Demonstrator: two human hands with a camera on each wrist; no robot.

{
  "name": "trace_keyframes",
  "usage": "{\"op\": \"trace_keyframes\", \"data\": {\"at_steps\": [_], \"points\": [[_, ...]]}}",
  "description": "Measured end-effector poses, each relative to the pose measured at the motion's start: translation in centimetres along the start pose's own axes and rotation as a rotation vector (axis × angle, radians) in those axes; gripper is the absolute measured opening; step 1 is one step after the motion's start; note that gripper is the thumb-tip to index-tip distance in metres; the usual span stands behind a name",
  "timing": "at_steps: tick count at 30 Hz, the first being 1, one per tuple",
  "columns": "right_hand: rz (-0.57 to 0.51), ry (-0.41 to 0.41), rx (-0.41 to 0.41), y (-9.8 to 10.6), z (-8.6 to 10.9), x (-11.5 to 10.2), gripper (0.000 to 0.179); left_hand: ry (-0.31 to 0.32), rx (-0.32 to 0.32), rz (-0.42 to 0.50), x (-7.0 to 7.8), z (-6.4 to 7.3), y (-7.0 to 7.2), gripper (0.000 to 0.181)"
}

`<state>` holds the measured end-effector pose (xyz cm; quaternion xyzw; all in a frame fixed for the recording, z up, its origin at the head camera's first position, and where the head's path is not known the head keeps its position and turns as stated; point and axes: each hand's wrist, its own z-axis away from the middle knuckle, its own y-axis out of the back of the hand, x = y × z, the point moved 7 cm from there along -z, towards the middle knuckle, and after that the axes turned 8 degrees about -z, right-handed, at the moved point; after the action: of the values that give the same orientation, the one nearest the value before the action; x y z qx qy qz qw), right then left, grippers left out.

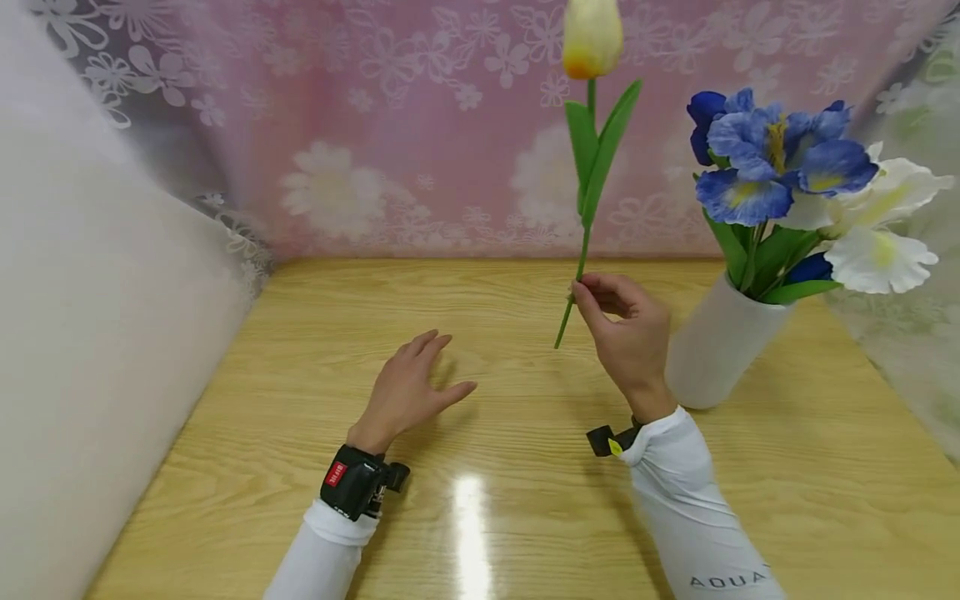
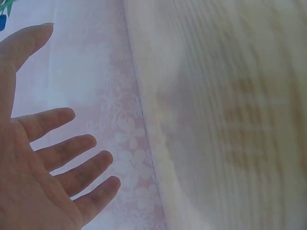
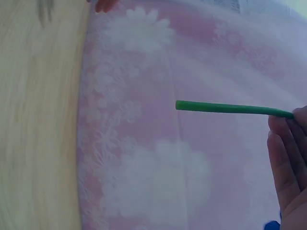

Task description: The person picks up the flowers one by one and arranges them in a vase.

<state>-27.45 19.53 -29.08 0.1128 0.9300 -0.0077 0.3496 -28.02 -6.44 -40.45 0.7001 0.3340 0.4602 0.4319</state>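
Observation:
A tulip (image 1: 592, 42) with a pale yellow bloom, orange at its base, stands nearly upright in the head view, two long green leaves on its stem. My right hand (image 1: 628, 333) pinches the lower stem between thumb and fingertips. In the right wrist view the cut end of the green stem (image 3: 220, 107) sticks out past the fingers (image 3: 285, 163). My left hand (image 1: 408, 387) is over the table's middle with its fingers spread, holding nothing. The left wrist view shows that palm (image 2: 33, 182) and its extended fingers.
A white vase (image 1: 723, 350) with blue and white irises (image 1: 780, 158) stands tilted in view, just right of my right hand. The wooden table (image 1: 300, 358) ends at a pink flowered curtain (image 1: 420, 167). A pale wall or cloth (image 1: 97, 292) borders the left side.

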Motion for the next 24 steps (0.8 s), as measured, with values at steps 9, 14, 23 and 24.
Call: {"op": "trace_keyframes", "data": {"at_steps": [9,14,23,24], "points": [[0.057,0.118,0.199,5.0,-1.1,-2.1,0.01,-0.059,-0.01,0.004,1.9,-1.7,-0.9,0.078],[0.124,0.11,0.3,7.5,-1.3,-2.2,0.01,-0.082,-0.014,0.021,2.9,-2.4,-1.1,0.078],[0.144,0.088,0.505,12.5,-1.9,-3.1,0.013,-0.115,-0.02,0.021,4.6,-3.5,-2.0,0.077],[0.148,0.087,0.534,13.3,-2.0,-3.3,0.013,-0.119,-0.02,0.022,4.9,-3.6,-2.1,0.077]]}}
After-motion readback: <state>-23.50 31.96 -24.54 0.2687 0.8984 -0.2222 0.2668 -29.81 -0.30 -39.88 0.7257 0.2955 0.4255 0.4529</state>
